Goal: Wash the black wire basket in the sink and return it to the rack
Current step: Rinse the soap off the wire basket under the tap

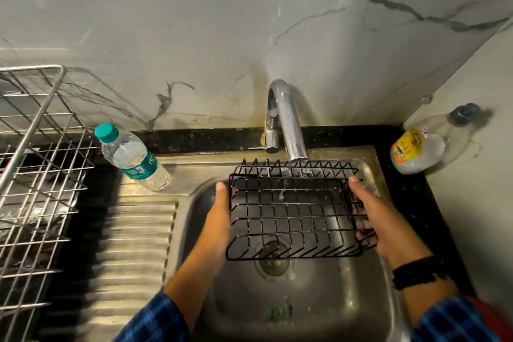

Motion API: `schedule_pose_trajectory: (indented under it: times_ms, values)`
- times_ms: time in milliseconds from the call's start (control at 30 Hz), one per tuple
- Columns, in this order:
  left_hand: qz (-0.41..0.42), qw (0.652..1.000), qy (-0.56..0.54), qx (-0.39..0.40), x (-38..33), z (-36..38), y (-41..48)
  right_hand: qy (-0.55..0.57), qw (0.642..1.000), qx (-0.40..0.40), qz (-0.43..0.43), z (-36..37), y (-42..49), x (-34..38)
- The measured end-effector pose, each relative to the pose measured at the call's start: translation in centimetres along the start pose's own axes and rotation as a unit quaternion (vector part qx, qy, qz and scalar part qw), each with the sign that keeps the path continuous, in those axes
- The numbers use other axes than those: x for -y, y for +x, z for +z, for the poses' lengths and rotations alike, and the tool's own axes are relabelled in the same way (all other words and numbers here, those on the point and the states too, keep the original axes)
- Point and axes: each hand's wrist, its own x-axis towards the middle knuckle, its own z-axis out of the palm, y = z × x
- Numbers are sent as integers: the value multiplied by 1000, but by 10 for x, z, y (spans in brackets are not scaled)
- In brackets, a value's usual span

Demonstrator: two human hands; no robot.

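Steel wire rack (33, 147) stands far left on the black desk (194, 137), with a bottle (130, 157) just beside it on the edge of the sink (372, 175). Over the bowl, the left grip (219, 219) clasps the left side of the basket (294, 208), thumb up along the edge. The basket hangs under the tap (286, 119), and the right grip (388, 219) is clamped on its right side, fingers hooked through the wires.
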Motion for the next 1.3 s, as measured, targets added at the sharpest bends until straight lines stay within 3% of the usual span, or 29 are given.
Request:
schedule_pose_trajectory:
  times_ms: [100, 167, 233, 400, 567, 667, 833, 1033, 1233, 1300]
  values:
    - [23, 997, 75, -4, 14, 2, -1, -5, 1000, -17, -11, 1, -3, -3]
    - [114, 979, 157, -58, 6, 11, -17, -16, 999, -39, -19, 6, -6, -5]
    - [168, 957, 231, -56, 2, 16, -26, -36, 998, -49, -20, 9, -4, -12]
    - [90, 973, 211, -20, 1, 11, -18, -51, 996, -62, -24, 7, -3, -12]
    - [185, 946, 260, -62, 0, 21, -23, -80, 994, -63, -28, 11, 3, -16]
    - [197, 927, 312, -66, -5, 15, -16, -79, 995, -51, -30, 13, 0, -14]
    - [210, 954, 203, -71, -9, 13, -20, -127, 992, -26, -6, 6, -3, -10]
    - [244, 942, 221, -68, -7, 17, -25, -213, 976, -47, -14, 12, -10, -12]
    - [207, 954, 216, -24, -13, 15, -18, -266, 959, -69, -71, 14, -13, 8]
    - [205, 958, 200, -26, -13, 16, -18, -326, 928, -107, -145, 19, -18, 14]
